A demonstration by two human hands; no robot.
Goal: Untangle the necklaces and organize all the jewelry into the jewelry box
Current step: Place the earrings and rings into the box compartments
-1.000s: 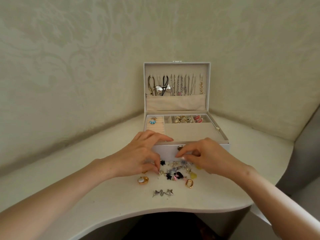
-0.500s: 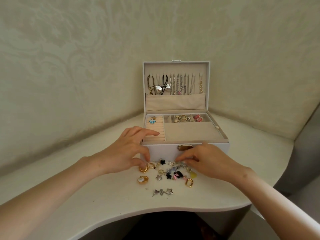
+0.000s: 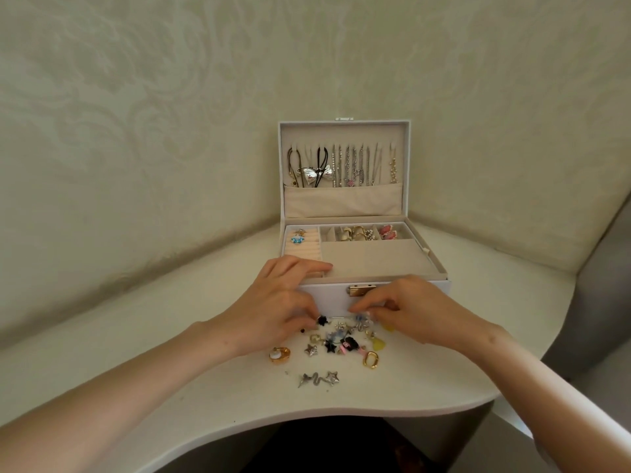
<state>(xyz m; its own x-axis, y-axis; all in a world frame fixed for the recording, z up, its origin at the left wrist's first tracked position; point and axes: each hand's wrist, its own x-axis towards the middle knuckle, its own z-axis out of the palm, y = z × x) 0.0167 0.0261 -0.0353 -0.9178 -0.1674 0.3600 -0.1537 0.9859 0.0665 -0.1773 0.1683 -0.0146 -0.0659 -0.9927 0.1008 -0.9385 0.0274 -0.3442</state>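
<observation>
Cream counter (image 3: 205,404): left hand (image 3: 273,312) pinches black star-shaped stud (image 3: 321,320), right hand (image 3: 420,312) a silvery-blue flower charm (image 3: 360,319) (twelve o'clock of the jewelry pile (image 3: 348,344)); lift singly.

Two hands, the left hand (image 3: 273,312) and the right hand (image 3: 420,314), and one jewelry box (image 3: 338,295). Between the two grips lie two black pieces, a black star (image 3: 321,320) at the left fingertips and a second star (image 3: 330,346) nearer the wrists; one silver star (image 3: 311,349); one silver snake piece (image 3: 317,378); two large gold rings, a chunky ring (image 3: 280,355) under the left grip and an oval ring (image 3: 370,359) under the right; two yellow pieces (image 3: 379,344). The necklaces (image 3: 345,165) hang too close to count
</observation>
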